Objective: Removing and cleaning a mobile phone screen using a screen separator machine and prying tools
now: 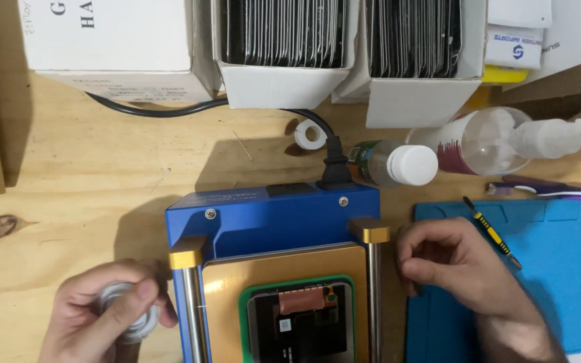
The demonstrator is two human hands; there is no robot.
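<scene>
On the wooden bench (89, 175) | left hand (102, 316) fingers closed around white tape roll (128, 310), left of blue machine (270, 215) | right hand (458, 269) curled, empty, beside right gold post (370, 230)

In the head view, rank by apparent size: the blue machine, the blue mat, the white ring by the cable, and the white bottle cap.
1. blue machine and blue mat: alike, both cut off by the frame, so unranked.
2. white bottle cap.
3. white ring, slightly smaller.
</scene>
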